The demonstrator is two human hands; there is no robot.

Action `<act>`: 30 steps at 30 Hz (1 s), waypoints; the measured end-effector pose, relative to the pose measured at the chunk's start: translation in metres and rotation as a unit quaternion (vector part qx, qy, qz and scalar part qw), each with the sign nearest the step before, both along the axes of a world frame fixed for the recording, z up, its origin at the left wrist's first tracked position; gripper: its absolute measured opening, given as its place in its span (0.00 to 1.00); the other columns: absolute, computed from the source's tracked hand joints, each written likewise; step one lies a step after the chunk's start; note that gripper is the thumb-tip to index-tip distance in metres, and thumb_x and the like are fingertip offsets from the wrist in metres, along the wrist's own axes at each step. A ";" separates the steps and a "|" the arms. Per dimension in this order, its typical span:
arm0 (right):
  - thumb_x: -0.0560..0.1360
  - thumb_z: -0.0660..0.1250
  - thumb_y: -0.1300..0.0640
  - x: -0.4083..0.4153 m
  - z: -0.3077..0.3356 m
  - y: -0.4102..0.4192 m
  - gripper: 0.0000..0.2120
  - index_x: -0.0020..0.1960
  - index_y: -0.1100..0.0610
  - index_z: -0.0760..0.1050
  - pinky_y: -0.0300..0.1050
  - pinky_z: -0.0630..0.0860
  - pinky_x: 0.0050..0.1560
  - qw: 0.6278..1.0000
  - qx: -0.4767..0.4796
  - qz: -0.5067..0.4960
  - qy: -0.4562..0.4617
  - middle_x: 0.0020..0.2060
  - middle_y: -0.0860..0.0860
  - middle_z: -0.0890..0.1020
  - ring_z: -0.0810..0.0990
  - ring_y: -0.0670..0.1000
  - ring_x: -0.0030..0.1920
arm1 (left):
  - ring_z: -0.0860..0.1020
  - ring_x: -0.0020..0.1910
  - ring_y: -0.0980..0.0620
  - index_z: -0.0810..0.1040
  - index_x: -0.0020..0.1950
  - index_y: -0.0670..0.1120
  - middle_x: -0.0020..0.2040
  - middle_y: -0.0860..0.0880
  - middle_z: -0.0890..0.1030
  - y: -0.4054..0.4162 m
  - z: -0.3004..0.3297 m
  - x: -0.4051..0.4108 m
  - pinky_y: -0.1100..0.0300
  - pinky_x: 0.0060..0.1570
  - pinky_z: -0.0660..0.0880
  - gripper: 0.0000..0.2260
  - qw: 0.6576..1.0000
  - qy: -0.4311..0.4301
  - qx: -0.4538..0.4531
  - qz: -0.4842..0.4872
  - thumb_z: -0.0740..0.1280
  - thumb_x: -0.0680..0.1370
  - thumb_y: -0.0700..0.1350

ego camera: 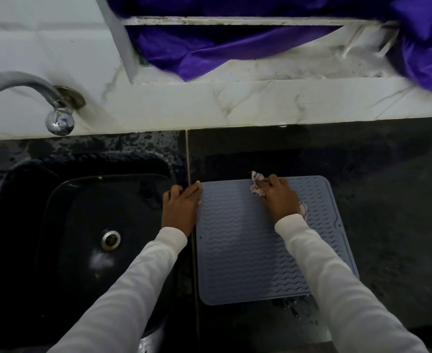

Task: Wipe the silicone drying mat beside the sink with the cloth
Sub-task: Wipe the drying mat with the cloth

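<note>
Mat [248, 240] lies on desk [388, 200] right of sink [82, 225]. Our right hand [278, 197] bunches cloth [257, 184] at far edge; left hand [182, 205], fingers flat, pins left edge. Mat may slide on wet desk if pin slackens.

I count two hands, left [182, 203] and right [278, 197], one grey mat [238, 250], one cloth [257, 184], one black sink [82, 225], one tap [31, 98], one purple curtain [210, 49].
</note>
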State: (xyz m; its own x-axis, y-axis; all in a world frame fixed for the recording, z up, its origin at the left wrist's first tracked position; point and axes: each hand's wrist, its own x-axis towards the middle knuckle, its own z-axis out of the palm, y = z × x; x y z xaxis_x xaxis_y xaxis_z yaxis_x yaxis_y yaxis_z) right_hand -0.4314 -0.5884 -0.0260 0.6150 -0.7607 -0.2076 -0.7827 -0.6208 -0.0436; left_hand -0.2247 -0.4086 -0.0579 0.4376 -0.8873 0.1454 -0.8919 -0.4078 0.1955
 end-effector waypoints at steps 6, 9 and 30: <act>0.80 0.61 0.57 -0.045 0.005 -0.033 0.22 0.73 0.50 0.66 0.56 0.77 0.45 0.999 -0.013 -0.037 0.004 0.61 0.56 0.71 0.70 0.61 0.59 | 0.70 0.51 0.46 0.79 0.64 0.53 0.66 0.58 0.76 -0.002 0.001 -0.002 0.52 0.50 0.66 0.17 1.000 -0.007 0.006 0.012 0.71 0.75 0.48; 0.80 0.60 0.55 -0.070 0.006 -0.051 0.21 0.72 0.47 0.67 0.57 0.77 0.48 0.997 -0.020 -0.075 -0.008 0.60 0.56 0.72 0.70 0.61 0.59 | 0.70 0.51 0.46 0.79 0.64 0.52 0.66 0.58 0.76 -0.002 0.001 -0.003 0.52 0.49 0.66 0.17 1.000 -0.006 0.007 0.012 0.71 0.75 0.47; 0.72 0.69 0.54 0.063 -0.011 0.071 0.22 0.65 0.53 0.73 0.51 0.75 0.53 0.973 0.053 0.027 -0.225 0.57 0.54 0.78 0.76 0.58 0.53 | 0.42 0.79 0.49 0.46 0.80 0.43 0.80 0.46 0.44 -0.005 -0.016 -0.025 0.47 0.77 0.45 0.31 0.993 0.029 0.110 -0.039 0.48 0.81 0.58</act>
State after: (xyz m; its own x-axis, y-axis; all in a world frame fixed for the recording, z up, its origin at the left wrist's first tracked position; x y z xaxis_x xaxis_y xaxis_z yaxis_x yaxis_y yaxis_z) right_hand -0.3685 -0.5173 -0.0366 0.6994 -0.7146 0.0164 -0.6368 -0.6333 -0.4398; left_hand -0.2498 -0.4134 -0.0743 0.3684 -0.9263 -0.0798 -0.9121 -0.3767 0.1621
